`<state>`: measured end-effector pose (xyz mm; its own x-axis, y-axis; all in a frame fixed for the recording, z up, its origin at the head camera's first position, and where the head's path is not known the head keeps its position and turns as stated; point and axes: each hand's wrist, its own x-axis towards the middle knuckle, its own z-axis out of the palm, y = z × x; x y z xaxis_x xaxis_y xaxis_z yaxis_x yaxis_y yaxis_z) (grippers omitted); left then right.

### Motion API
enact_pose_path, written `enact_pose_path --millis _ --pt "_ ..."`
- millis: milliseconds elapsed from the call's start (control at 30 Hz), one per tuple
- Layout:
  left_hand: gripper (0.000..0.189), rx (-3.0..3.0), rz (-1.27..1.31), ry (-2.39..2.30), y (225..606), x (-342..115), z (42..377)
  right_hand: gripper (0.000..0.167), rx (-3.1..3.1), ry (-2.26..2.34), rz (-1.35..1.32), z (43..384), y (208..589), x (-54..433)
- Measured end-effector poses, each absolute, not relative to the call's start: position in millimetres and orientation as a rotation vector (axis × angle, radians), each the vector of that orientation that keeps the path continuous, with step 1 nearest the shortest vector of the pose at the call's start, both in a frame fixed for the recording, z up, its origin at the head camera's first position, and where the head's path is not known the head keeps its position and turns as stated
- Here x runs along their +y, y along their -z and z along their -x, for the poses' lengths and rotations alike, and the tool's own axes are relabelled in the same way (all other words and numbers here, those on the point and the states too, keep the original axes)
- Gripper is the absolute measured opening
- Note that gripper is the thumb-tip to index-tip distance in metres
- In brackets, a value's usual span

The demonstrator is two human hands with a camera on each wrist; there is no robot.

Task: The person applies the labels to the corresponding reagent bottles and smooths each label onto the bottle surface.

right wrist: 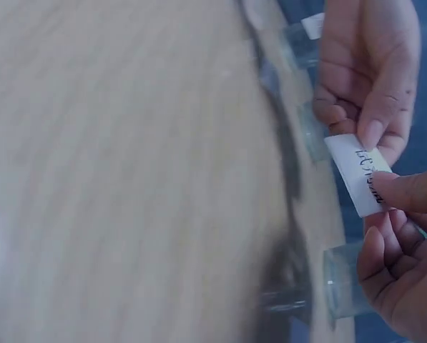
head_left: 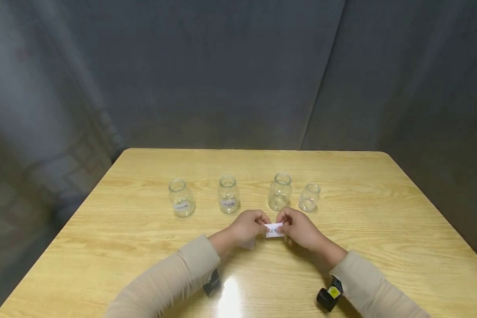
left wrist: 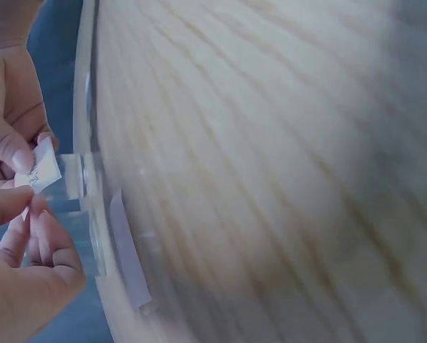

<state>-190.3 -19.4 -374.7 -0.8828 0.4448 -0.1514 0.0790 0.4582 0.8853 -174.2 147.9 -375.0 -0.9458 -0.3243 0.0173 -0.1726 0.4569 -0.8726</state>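
Observation:
A small white paper label (head_left: 274, 230) with dark handwriting is stretched between both hands above the table. My left hand (head_left: 248, 226) pinches its left end between thumb and fingers. At the other end, my right hand (head_left: 300, 228) pinches it the same way. Close up in the right wrist view, the label (right wrist: 358, 175) has its writing facing the camera, with a thumb over each end. Just behind the hands stand a glass jar (head_left: 280, 192) and a smaller glass jar (head_left: 309, 197), both without labels. A pale paper strip (left wrist: 129, 254) lies on the table by the left hand.
Two more glass jars, one at far left (head_left: 182, 197) and one left of centre (head_left: 228, 194), each carry a white written label. All stand upright on the wooden table (head_left: 103, 247). Grey curtain (head_left: 222, 75) hangs behind it. Wrist cameras sit under both sleeves.

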Motion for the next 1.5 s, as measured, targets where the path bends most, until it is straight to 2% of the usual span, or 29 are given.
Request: enact_pose_path --millis 267,767,1000,1500 --pt "0.007 2.338 -0.416 -1.497 366.7 -22.5 195.8 0.014 2.455 1.684 0.312 181.0 365.0 146.7" --pt "0.015 2.146 -0.350 -1.699 356.8 -30.0 197.6 0.018 2.406 1.799 0.367 175.1 359.7 140.0" --pt "0.023 1.872 -0.449 -1.852 349.5 -39.0 200.6 0.018 2.360 1.872 0.425 173.1 348.1 140.2" --pt "0.021 1.822 -0.555 -1.801 352.2 -46.2 200.8 0.020 2.223 1.891 0.448 169.6 345.5 143.1"
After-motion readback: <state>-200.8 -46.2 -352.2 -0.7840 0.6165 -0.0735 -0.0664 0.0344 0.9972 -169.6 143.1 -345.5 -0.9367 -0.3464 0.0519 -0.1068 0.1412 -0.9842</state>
